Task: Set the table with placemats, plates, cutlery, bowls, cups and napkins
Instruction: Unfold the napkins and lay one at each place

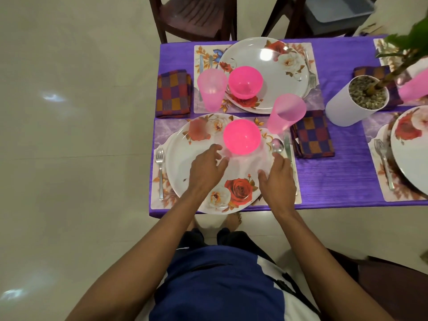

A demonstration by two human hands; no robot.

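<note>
The near floral plate (pixel 185 167) lies on a placemat (pixel 159 133) at the purple table's front edge. A pink bowl (pixel 241 136) sits on its far part. My left hand (pixel 208 169) hovers over the plate just left of the bowl, fingers spread and holding nothing. My right hand (pixel 278 179) rests over the plate's right rim near a spoon (pixel 277 145) and knife (pixel 287 147), fingers loose. A fork (pixel 159 172) lies left of the plate. A pink cup (pixel 286 113) and checked napkin (pixel 312 134) stand to the right.
The far setting has a plate (pixel 278 72), pink bowl (pixel 245 82), pink cup (pixel 212 89) and napkin (pixel 173 93). A white plant pot (pixel 349 105) stands mid-table. A third setting's plate (pixel 407 144) and fork (pixel 383 163) lie right. Dark chairs (pixel 194 17) stand behind the table.
</note>
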